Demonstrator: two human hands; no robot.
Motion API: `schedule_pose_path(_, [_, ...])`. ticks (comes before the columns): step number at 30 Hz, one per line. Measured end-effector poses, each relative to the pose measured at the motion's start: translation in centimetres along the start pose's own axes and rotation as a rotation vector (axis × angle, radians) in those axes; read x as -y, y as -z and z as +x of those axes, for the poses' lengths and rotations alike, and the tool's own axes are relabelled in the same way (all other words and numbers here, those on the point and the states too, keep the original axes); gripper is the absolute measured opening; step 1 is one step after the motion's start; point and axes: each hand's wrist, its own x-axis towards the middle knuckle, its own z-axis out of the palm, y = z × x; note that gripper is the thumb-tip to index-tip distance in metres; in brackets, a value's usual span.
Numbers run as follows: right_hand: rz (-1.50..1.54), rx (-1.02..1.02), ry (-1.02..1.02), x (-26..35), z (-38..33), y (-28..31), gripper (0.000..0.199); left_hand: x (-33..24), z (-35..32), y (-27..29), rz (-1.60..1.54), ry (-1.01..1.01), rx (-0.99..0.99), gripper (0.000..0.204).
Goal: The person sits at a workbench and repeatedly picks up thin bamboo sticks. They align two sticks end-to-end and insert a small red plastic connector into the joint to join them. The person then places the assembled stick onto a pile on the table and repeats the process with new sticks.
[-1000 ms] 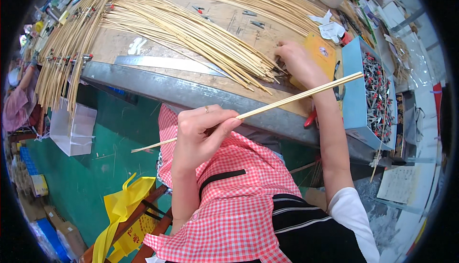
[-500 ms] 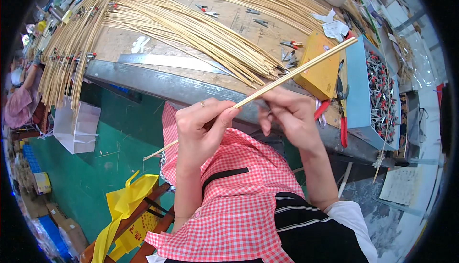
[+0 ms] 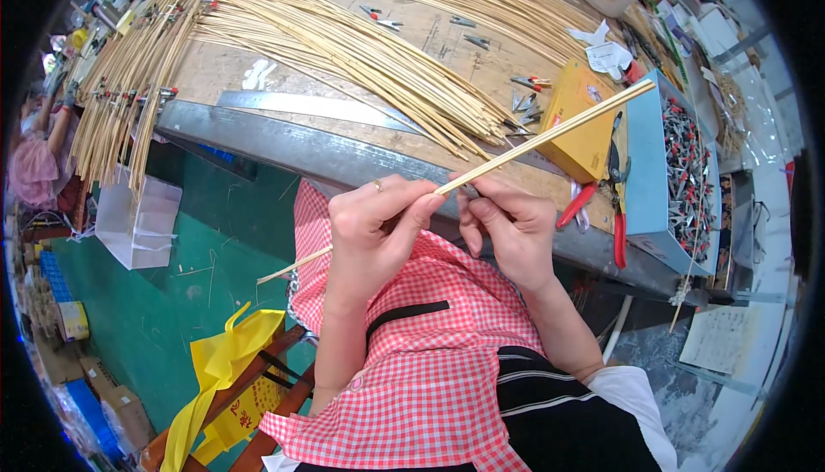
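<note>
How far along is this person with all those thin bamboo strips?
Done: I cannot tell which strips are finished. In hand: both hands, left hand and right hand, grip one long pale bamboo strip above the red checked apron. Left: large fanned piles of pale bamboo strips cover the wooden workbench, so much seems to remain.

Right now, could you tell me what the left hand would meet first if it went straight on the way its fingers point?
Probably the right hand, whose fingers sit just beyond the left hand along the bamboo strip.

A bamboo strip [image 3: 550,133] slants across the workbench [image 3: 284,141], pliers [image 3: 617,214] perhaps lying right.
</note>
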Motion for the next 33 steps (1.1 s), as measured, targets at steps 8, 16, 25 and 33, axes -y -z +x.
schedule_pose_path(8, [0.006, -0.062, 0.031, -0.4, -0.4, -0.3, 0.024, 0.3, -0.1, -0.4, -0.007, -0.017, 0.002, 0.005])
schedule_pose_path(16, [-0.116, -0.073, 0.346, 0.0, 0.8, 0.4, 0.023, 0.5, 0.0, 0.2, 0.024, 0.006, 0.085, 0.006])
schedule_pose_path(25, [0.044, -0.242, 0.315, 2.0, 0.5, 5.2, 0.015, 0.3, 0.4, 0.7, -0.055, -0.051, 0.185, 0.018])
schedule_pose_path(33, [0.374, -0.458, 0.405, 5.5, 0.0, 16.6, 0.023, 1.4, 0.3, 10.3, 0.300, 0.006, -0.184, 0.024])
